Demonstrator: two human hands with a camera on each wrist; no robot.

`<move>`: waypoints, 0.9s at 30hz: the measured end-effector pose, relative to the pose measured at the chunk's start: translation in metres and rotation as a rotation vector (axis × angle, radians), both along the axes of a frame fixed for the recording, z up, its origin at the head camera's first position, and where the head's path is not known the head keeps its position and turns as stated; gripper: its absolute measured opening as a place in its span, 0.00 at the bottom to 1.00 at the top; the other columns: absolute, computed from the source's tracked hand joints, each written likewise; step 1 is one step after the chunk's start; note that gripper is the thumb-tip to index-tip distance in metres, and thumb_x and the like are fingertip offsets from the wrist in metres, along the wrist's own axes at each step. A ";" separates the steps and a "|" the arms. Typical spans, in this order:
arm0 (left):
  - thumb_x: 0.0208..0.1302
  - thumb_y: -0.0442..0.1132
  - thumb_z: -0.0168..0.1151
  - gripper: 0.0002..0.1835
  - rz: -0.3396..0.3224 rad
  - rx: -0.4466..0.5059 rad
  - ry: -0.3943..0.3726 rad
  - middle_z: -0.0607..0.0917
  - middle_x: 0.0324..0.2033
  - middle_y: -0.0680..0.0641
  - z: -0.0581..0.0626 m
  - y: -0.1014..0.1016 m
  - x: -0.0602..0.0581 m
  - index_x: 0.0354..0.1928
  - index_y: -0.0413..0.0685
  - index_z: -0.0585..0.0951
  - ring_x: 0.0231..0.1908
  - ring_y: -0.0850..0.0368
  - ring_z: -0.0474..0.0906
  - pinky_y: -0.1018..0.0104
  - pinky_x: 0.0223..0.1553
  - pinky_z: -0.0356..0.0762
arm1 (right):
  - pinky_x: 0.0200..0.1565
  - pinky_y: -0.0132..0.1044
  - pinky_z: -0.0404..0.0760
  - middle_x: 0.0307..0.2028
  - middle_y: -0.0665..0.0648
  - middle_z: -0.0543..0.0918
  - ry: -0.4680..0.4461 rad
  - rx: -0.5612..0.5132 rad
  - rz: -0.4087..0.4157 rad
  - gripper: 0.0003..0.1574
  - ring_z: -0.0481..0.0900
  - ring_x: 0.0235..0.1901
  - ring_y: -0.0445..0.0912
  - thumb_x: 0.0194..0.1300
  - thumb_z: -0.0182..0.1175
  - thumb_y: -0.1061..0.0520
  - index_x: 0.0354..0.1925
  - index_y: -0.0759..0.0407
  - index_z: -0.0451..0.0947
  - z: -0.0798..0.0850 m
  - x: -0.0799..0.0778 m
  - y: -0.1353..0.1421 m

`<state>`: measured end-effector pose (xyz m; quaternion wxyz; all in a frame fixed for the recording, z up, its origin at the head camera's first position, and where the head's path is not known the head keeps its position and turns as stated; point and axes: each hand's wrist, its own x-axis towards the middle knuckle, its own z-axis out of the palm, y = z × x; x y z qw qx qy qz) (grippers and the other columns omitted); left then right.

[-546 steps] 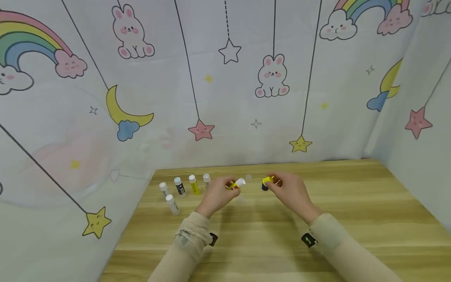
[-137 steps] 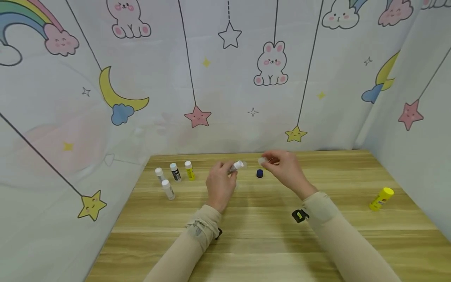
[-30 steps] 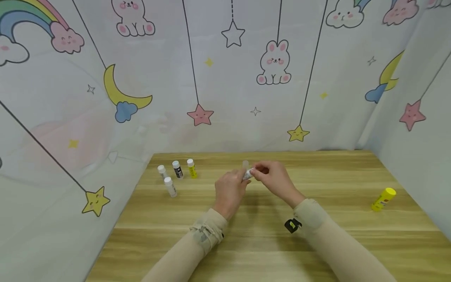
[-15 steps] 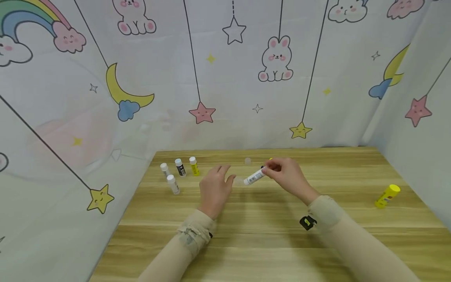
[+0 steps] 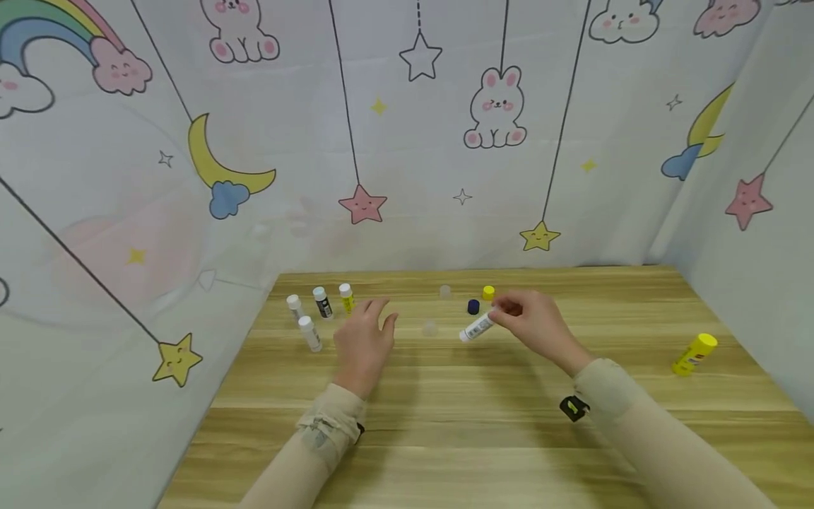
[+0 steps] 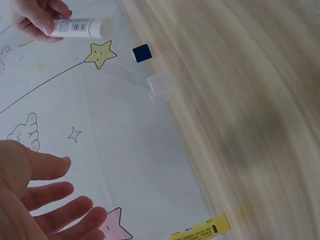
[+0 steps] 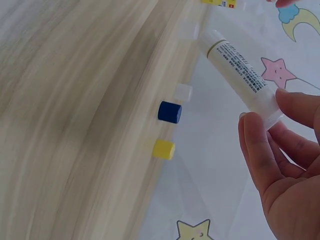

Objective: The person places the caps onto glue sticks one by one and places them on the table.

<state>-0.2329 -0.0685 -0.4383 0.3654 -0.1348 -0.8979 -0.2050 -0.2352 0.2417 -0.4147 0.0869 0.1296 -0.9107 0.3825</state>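
Observation:
My right hand [image 5: 537,325] pinches a white glue stick [image 5: 478,326] by one end, tilted above the table. In the right wrist view the glue stick [image 7: 237,72] shows printed text, with the thumb and fingertips at its lower end. My left hand [image 5: 365,346] holds nothing; its fingers are spread near a yellow glue stick [image 5: 346,291] with a white cap. Beyond the held glue stick lie a navy cap [image 5: 473,307] and a yellow cap [image 5: 488,292]. Two translucent caps, one nearer [image 5: 429,327] and one farther [image 5: 445,290], lie between the hands.
At the back left stand a black-labelled glue stick [image 5: 323,304] and two white ones, one behind [image 5: 294,305] and one in front [image 5: 311,336]. A yellow glue stick [image 5: 695,355] stands far right. A patterned curtain [image 5: 407,141] hangs behind the table.
A second ago both hands were on the white glue stick. The left hand has let go and moved left; the right has carried it right. Earlier, the yellow glue stick came to stand far right.

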 end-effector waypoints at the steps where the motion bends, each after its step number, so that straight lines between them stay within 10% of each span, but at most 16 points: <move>1: 0.62 0.43 0.74 0.15 0.004 0.006 0.006 0.87 0.40 0.45 -0.001 -0.004 0.000 0.49 0.46 0.87 0.28 0.51 0.84 0.59 0.20 0.78 | 0.34 0.41 0.81 0.34 0.48 0.86 0.001 0.007 0.000 0.09 0.82 0.33 0.44 0.66 0.70 0.51 0.41 0.53 0.86 -0.001 0.001 0.002; 27: 0.55 0.34 0.76 0.15 0.205 0.140 -0.080 0.82 0.49 0.37 -0.008 -0.083 0.003 0.46 0.43 0.87 0.50 0.35 0.76 0.37 0.48 0.71 | 0.34 0.40 0.79 0.31 0.46 0.84 0.040 0.201 -0.012 0.08 0.81 0.31 0.42 0.66 0.70 0.53 0.40 0.56 0.86 -0.002 0.017 0.056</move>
